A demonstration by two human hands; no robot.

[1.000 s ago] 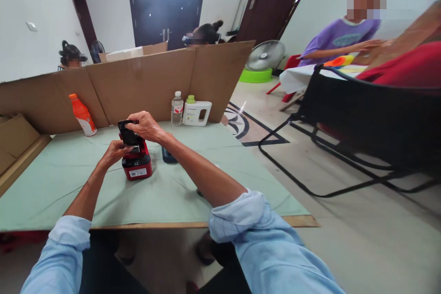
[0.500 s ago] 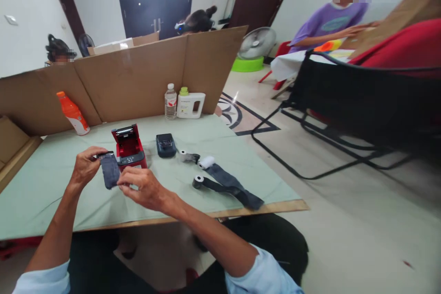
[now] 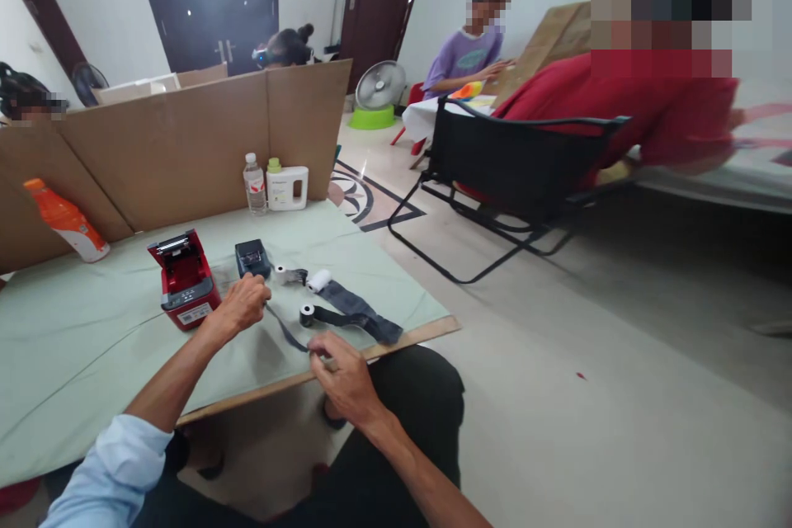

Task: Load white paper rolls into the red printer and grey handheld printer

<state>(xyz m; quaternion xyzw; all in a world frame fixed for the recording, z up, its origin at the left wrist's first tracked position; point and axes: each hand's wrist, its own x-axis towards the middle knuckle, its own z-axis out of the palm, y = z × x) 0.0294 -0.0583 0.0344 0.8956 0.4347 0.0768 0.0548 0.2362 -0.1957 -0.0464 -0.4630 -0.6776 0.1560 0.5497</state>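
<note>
A dark paper strip [image 3: 288, 335] sags between my two hands, seen nearly edge-on. My left hand [image 3: 246, 302] pinches its far end; whether a roll is inside that hand is hidden. The near end is between the fingertips of my right hand [image 3: 339, 370], close to the front table edge. Left of my left hand stands a red label printer [image 3: 189, 280] with its lid raised. Just beyond that hand lies a small dark box-shaped device [image 3: 252, 256]. Further right are a white paper roll [image 3: 320, 280] and a dark roll [image 3: 307, 314], with dark strips trailing from them.
A smaller roll [image 3: 280, 273] lies beside the device. Along the cardboard partition [image 3: 186, 140] stand a water bottle [image 3: 254, 186], a white jug [image 3: 288, 186] and a leaning orange bottle [image 3: 67, 220]. A black folding chair [image 3: 513, 157] with a person in red stands to the right.
Both hands have moved right, away from the front of the printer, with the strip between them. The view has turned right, bringing the person in red into sight.
</note>
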